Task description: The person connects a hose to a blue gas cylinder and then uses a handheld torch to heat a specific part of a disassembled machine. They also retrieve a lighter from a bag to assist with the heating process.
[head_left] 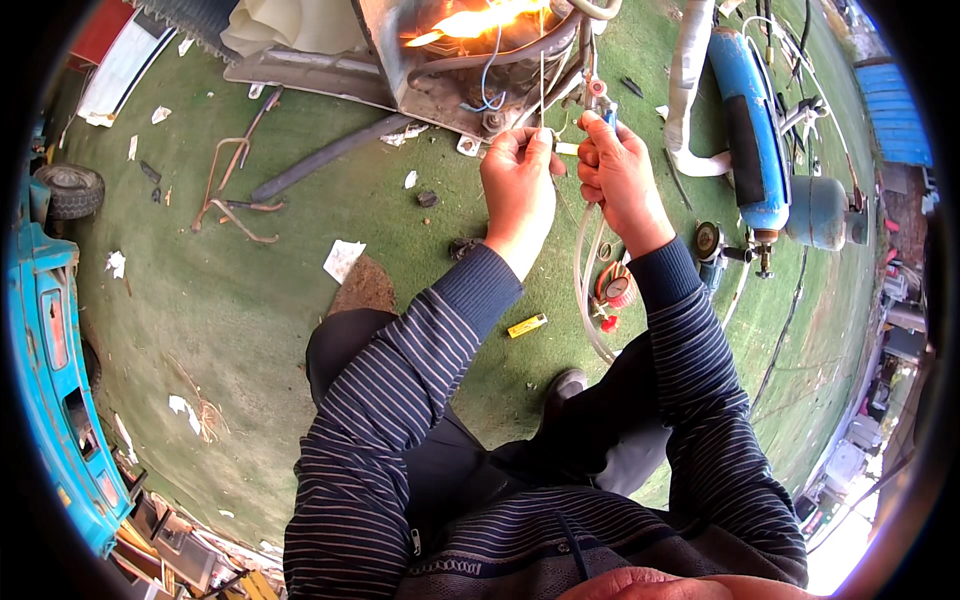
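Observation:
My left hand (518, 195) has its fingers pinched on a thin upright rod (542, 90) that reaches toward a bright flame (470, 22) inside an open metal housing (405, 85), among pipes and a blue wire (485, 100). My right hand (625, 180) is closed round a torch (597, 88) with a red knob and blue part. A clear hose (583, 285) runs down from that hand to the floor, beside a red pressure gauge (616, 290). Just right of my left fingertips is a small pale piece (565, 148), too small to make out.
Right: a blue cylinder (757, 150), grey tank (815, 212), wrapped pipe (690, 90) and angle grinder (712, 243). Left: bent pipes (225, 205), a grey tube (320, 162), a tyre (70, 190) and turquoise vehicle body (45, 350). A yellow packet (527, 325) lies on the green floor (200, 310).

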A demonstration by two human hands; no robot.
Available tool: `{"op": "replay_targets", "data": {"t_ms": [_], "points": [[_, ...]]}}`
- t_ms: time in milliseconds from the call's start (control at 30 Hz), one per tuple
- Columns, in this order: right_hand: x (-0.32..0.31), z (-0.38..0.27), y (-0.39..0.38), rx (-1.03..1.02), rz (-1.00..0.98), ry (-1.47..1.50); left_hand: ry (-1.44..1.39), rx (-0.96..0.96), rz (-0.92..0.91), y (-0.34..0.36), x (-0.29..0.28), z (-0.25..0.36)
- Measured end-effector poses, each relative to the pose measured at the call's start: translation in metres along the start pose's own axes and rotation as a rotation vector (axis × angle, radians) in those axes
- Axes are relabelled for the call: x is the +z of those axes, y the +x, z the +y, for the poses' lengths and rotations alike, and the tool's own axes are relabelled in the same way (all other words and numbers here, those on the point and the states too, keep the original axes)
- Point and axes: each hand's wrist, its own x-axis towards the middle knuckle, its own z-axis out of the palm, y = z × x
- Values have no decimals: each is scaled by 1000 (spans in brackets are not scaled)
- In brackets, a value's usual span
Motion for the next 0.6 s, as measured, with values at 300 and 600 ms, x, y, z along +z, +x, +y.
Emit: {"op": "replay_targets", "data": {"t_ms": [300, 600], "points": [[-4, -6, -1, 28, -11, -5, -4, 0, -3, 0, 0, 0], [4, -1, -5, 10, 2, 33, -26, -9, 8, -2, 0, 3]]}}
